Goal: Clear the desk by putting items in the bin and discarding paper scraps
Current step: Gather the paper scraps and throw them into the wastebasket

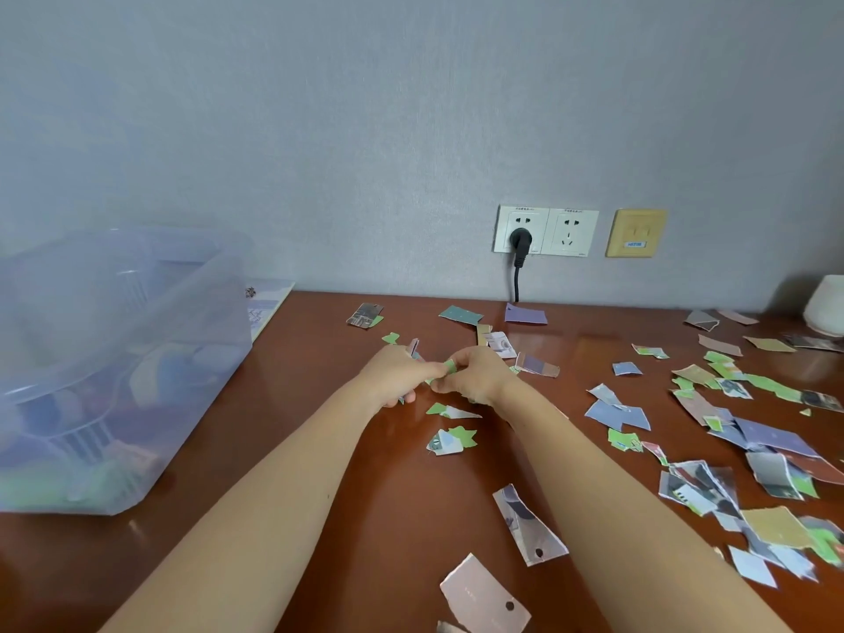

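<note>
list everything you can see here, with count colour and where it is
desk: one, brown, fills the lower frame
bin: one, clear plastic, on the desk at left; blurred mixed-colour items inside
scraps: many, green, blue, pink, grey and tan, scattered on the desk, thickest at right
green scrap: one, between the two hands
printed sheet: one, pale, behind the bin
sockets: two, white, on the wall
plug: one, black, in the left socket
yellow plate: one, on the wall right of the sockets
white object: one, at the right edge, cut off
wall: grey-blue, behind the desk
left hand: pinches the green scrap
right hand: pinches the green scrap
</note>
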Available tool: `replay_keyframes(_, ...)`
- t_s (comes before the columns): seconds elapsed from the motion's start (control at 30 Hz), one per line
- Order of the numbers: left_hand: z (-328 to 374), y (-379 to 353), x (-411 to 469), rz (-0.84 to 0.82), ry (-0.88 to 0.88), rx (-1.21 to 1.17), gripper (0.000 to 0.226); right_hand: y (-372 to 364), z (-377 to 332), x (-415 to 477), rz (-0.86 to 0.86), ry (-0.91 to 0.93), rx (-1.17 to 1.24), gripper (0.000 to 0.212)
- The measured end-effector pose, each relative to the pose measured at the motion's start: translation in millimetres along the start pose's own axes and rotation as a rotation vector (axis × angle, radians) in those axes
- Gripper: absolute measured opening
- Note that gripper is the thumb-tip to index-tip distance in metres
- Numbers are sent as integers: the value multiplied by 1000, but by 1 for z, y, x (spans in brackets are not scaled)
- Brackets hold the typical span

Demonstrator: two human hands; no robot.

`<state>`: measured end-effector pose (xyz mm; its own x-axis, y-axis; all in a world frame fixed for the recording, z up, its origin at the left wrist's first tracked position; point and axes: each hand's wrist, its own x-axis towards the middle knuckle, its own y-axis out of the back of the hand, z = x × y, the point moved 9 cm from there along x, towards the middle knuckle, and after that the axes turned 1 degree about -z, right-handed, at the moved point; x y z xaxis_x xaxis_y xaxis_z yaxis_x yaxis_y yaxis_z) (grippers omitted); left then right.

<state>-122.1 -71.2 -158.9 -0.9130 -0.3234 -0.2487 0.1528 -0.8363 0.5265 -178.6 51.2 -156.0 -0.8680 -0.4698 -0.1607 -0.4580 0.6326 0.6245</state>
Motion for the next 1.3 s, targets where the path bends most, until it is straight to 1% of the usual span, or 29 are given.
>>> replay_keyframes(0.07,6,0,-5,47,-93,22,28,-1,-3,-6,-30,15,45,6)
replay_keyframes(0.13,5,2,-8,106,-164,-41,28,1,-6,-13,-43,30,51,7)
replay_keyframes(0.17,2,3,-10,134,-165,-89,26,4,-8,-17,-34,34,42,9)
replay_keyframes(0.27,-4,4,-16,148,-118,-222,11,11,-10,-25,30,50,-83,8)
replay_keyframes(0.3,-5,4,-19,134,-110,-275,8,11,-10,-28,38,54,-117,13)
replay_keyframes(0.33,-4,4,-23,119,-104,-335,9,10,-10,-31,35,52,-133,16)
replay_keyframes(0.4,-4,2,-32,73,-69,-450,17,7,-8,-36,7,38,-189,14)
replay_keyframes(0.47,-8,0,-37,46,-23,-493,20,2,-4,-41,-38,18,-236,11)
replay_keyframes(0.5,-10,-1,-38,48,-1,-483,20,0,-2,-43,-54,10,-240,14)
replay_keyframes(0.6,-10,-1,-38,61,24,-338,25,-3,0,-46,-60,0,-228,16)
replay_keyframes(0.63,-7,-2,-38,56,9,-254,24,-3,-1,-48,-67,2,-224,13)
replay_keyframes(0.7,2,-8,-38,18,-64,-25,16,-3,-3,-49,-81,3,-212,9)
replay_keyframes(0.77,9,-17,-38,-36,-134,213,25,-4,-4,-49,-97,5,-202,7)
replay_keyframes(0.8,11,-23,-38,-66,-143,307,25,-4,-5,-49,-103,8,-202,6)
replay_keyframes(0.9,12,-28,-36,-110,-169,495,28,-3,-3,-47,-104,22,-196,6)
replay_keyframes(0.97,13,-27,-34,-118,-180,537,28,0,-2,-48,-104,23,-160,12)
replay_keyframes(1.07,14,-28,-31,-111,-193,556,27,3,-2,-49,-98,23,-186,11)
replay_keyframes(1.17,15,-27,-33,-70,-200,559,28,2,-2,-45,-85,-4,-218,15)
replay_keyframes(1.23,15,-24,-34,-34,-216,552,26,1,0,-44,-79,-18,-215,14)
replay_keyframes(1.3,15,-21,-35,-7,-224,531,30,0,2,-44,-81,-25,-200,14)
